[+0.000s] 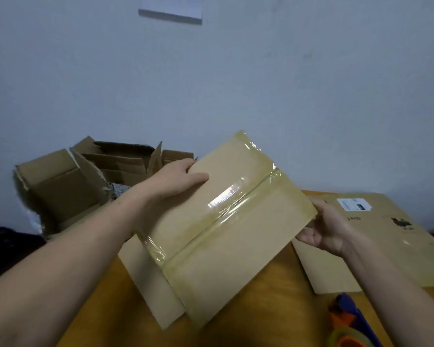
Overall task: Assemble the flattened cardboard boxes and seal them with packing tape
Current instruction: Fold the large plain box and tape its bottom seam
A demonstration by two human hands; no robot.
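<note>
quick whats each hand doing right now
Left hand: grips the taped cardboard box at its far edge, thumb on top.
Right hand: holds the same box at its right corner.

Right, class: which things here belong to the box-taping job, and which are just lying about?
Belong to the job: taped box, held by left hand and right hand; flattened cardboard; tape dispenser.

Lying about: torn open carton; paper on the wall.
</note>
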